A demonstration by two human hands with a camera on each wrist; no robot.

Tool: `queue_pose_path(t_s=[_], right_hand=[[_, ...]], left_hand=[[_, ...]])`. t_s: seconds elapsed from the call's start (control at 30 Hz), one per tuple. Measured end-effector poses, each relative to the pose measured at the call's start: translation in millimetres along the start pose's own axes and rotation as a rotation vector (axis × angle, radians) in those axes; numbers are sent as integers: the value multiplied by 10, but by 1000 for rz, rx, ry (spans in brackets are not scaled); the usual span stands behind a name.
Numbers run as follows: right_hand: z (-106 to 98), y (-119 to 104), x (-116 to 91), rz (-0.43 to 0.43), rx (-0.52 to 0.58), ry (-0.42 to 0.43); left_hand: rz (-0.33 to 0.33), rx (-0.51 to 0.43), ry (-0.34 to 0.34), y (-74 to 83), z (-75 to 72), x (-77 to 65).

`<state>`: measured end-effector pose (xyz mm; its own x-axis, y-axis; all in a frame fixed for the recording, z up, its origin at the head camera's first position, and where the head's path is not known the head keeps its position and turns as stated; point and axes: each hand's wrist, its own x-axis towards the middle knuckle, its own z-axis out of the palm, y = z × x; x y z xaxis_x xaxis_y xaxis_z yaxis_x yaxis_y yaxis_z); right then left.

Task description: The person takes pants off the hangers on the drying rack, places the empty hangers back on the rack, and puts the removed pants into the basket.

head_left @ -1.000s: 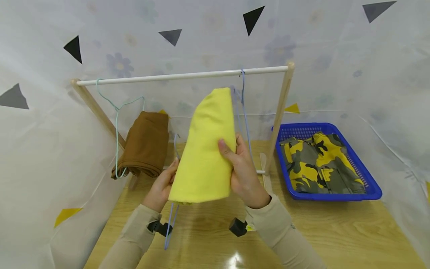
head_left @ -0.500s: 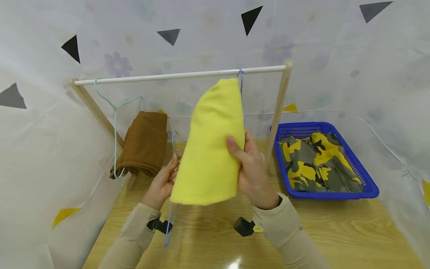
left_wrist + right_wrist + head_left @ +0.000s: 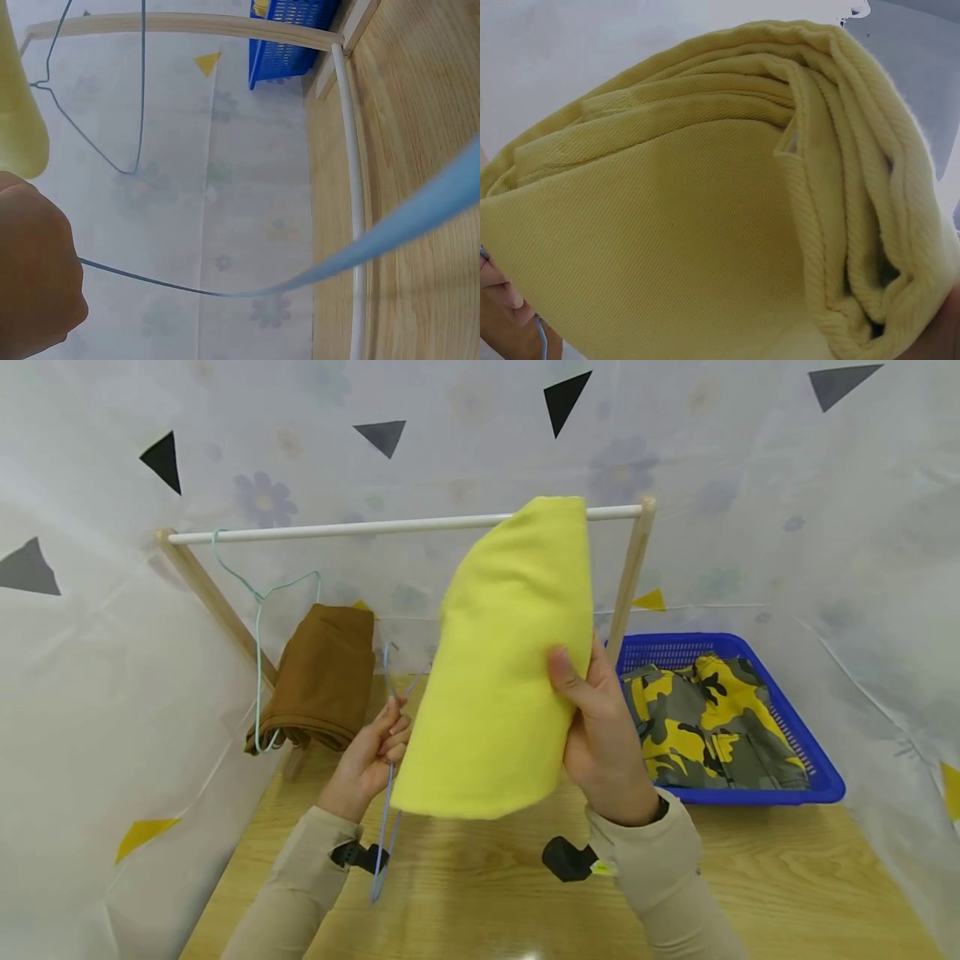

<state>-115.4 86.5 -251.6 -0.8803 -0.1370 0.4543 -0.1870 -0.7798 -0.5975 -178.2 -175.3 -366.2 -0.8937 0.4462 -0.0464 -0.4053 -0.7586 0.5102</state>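
Observation:
My left hand grips a lavender-blue wire hanger, its hook pointing up and one shoulder passing behind the yellow cloth. In the left wrist view the hanger's wire runs out from the fist. My right hand holds a folded yellow garment by its right edge, thumb on the front and fingers hidden behind. From the right wrist, the garment shows several stacked twill layers with stitched edges. It is held up in front of the rack, overlapping the rod.
A rack with a white rod and wooden posts stands behind. Brown folded cloth hangs on a mint hanger at left. Another blue hanger hangs beyond the garment. A blue basket at right holds camouflage clothing.
My right hand has carried the yellow garment right and upward, so it now covers part of the rod and the hanger hanging there. The left hand keeps its grip, nearly in place.

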Motion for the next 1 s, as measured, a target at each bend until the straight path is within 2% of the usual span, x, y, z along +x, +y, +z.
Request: queue_pose_path(t_s=[0.07, 0.3, 0.57, 0.8, 1.0], right_hand=[[-3, -42, -4, -18, 33, -7], [-3, -241, 4, -91, 160, -42], [11, -490, -13, -220, 270, -12], [-36, -733, -23, -314, 432, 18], [-98, -953, -27, -413, 524, 25]], left_hand=[[2, 24, -10, -15, 5, 7], [9, 55, -153, -50, 37, 25], [-1, 39, -114, -58, 109, 84], [-18, -12, -135, -91, 167, 129], [-36, -61, -149, -122, 181, 140]])
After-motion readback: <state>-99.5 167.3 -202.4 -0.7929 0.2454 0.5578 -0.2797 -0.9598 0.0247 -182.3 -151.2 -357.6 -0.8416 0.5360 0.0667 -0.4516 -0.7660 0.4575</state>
